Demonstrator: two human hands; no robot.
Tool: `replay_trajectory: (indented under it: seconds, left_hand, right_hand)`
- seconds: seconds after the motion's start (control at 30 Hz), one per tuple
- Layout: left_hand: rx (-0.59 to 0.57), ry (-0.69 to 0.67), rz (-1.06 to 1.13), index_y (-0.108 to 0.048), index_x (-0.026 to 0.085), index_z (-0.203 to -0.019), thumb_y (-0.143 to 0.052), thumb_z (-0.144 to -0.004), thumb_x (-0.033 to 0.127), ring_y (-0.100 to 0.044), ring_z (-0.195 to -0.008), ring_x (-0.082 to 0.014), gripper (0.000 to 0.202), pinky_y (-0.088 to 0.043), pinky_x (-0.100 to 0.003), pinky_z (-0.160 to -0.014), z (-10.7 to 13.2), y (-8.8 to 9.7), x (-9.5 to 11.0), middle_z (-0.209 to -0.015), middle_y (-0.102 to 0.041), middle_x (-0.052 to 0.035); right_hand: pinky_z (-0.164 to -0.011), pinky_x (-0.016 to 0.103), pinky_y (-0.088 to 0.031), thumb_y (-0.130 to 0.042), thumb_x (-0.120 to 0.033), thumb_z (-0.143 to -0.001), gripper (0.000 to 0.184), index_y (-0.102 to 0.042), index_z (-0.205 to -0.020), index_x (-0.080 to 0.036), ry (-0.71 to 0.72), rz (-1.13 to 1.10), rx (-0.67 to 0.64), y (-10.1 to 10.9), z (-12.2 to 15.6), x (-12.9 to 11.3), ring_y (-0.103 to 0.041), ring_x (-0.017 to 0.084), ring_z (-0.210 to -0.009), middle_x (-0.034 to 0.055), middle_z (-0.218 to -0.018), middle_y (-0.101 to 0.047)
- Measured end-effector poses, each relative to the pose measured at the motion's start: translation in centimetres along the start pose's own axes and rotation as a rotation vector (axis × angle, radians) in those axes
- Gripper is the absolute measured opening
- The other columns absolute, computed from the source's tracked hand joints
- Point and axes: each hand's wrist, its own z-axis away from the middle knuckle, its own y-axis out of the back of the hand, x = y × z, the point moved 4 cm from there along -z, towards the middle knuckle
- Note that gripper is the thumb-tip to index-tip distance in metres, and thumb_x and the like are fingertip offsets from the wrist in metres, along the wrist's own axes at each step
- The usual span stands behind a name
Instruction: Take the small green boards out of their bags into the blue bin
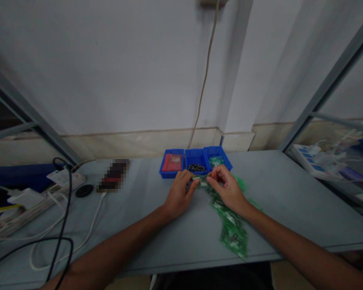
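Note:
My left hand [179, 193] is closed in a pinch on one end of a small green plastic packet [202, 181] with something pale in it. At the packet's other end, the thumb and fingers of my right hand [229, 191] pinch it too. From beneath my right hand, several green plastic bags [234, 237] trail toward the table's front edge, with small metallic-looking contents. Just behind my hands stand three blue bins: the left bin [168, 175] holds a red packet [173, 162], the middle bin [195, 154] small black parts [196, 167], and the right bin [213, 151] a green packet [216, 161].
On the left of the grey table [133, 245] lie a pixelated phone-like object [113, 176] on a white cable, a round black disc [84, 191] and a power strip [33, 209] with black and white cords. Another power strip [311, 161] is at the right, near a metal frame.

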Motion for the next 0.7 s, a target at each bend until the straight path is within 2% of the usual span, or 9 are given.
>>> replay_trajectory:
  seconds: [0.07,0.13,0.23,0.33,0.43,0.53,0.7]
  left_hand:
    - [0.003,0.006,0.016,-0.062,0.019,-0.103,-0.053,-0.11,0.033,-0.057,-0.096,-0.0219,0.018,-0.047,-0.036,-0.088,0.1,-0.1,-0.2,-0.1,-0.062,-0.0057]
    - [0.029,0.025,0.062,-0.06,0.02,-0.119,-0.052,-0.109,0.031,-0.058,-0.096,-0.0211,0.017,-0.049,-0.036,-0.088,0.3,-0.3,-0.5,-0.107,-0.063,-0.0065]
    - [0.074,0.041,0.134,-0.048,0.022,-0.144,-0.048,-0.11,0.024,-0.06,-0.097,-0.0196,0.035,-0.051,-0.035,-0.091,0.4,-0.4,-0.8,-0.112,-0.062,-0.0064]
    - [0.061,0.014,0.147,-0.04,0.024,-0.153,-0.045,-0.108,0.018,-0.059,-0.097,-0.0191,0.046,-0.052,-0.034,-0.091,0.4,-0.6,-0.8,-0.113,-0.061,-0.0063]
    - [0.001,-0.026,0.131,-0.05,0.026,-0.147,-0.049,-0.106,0.014,-0.059,-0.1,-0.0201,0.043,-0.053,-0.034,-0.089,0.4,-0.6,-0.5,-0.122,-0.06,-0.0088]
    - [-0.019,-0.037,0.11,-0.059,0.024,-0.134,-0.058,-0.103,0.016,-0.059,-0.106,-0.0224,0.033,-0.053,-0.035,-0.089,0.2,-0.4,-0.4,-0.125,-0.061,-0.0101]
    - [-0.01,-0.013,0.062,-0.066,0.021,-0.117,-0.056,-0.108,0.03,-0.06,-0.097,-0.0217,0.016,-0.05,-0.035,-0.087,0.1,-0.2,-0.5,-0.107,-0.067,-0.0076]
  right_hand:
    - [-0.071,0.029,-0.045,-0.068,-0.033,-0.1,0.014,-0.057,-0.098,-0.025,0.007,0.004,0.017,0.1,0.0,0.0,-0.056,0.018,-0.076,-0.0017,-0.085,-0.057]
    - [-0.071,0.029,-0.045,-0.066,-0.032,-0.101,0.01,-0.06,-0.098,-0.025,0.022,0.032,0.027,0.3,-0.1,-0.3,-0.056,0.018,-0.077,-0.001,-0.087,-0.058]
    - [-0.073,0.03,-0.045,-0.064,-0.032,-0.102,0.008,-0.065,-0.102,-0.024,0.012,0.047,0.037,0.5,-0.3,-0.5,-0.059,0.018,-0.08,0.0003,-0.091,-0.063]
    - [-0.075,0.031,-0.046,-0.065,-0.034,-0.101,0.011,-0.069,-0.103,-0.024,-0.028,0.024,0.043,0.7,-0.3,-0.2,-0.061,0.019,-0.082,0.0011,-0.094,-0.067]
    - [-0.077,0.032,-0.048,-0.065,-0.035,-0.101,0.014,-0.072,-0.103,-0.023,-0.046,0.005,0.035,0.6,-0.3,0.2,-0.064,0.02,-0.086,0.0028,-0.097,-0.07]
    - [-0.07,0.031,-0.046,-0.06,-0.032,-0.102,0.017,-0.074,-0.104,-0.023,-0.065,-0.01,0.022,0.5,-0.2,0.5,-0.061,0.019,-0.079,0.0032,-0.096,-0.071]
    - [-0.066,0.03,-0.045,-0.062,-0.032,-0.101,0.014,-0.072,-0.109,-0.025,-0.047,-0.006,-0.061,0.2,0.0,0.1,-0.06,0.019,-0.077,0.0022,-0.092,-0.067]
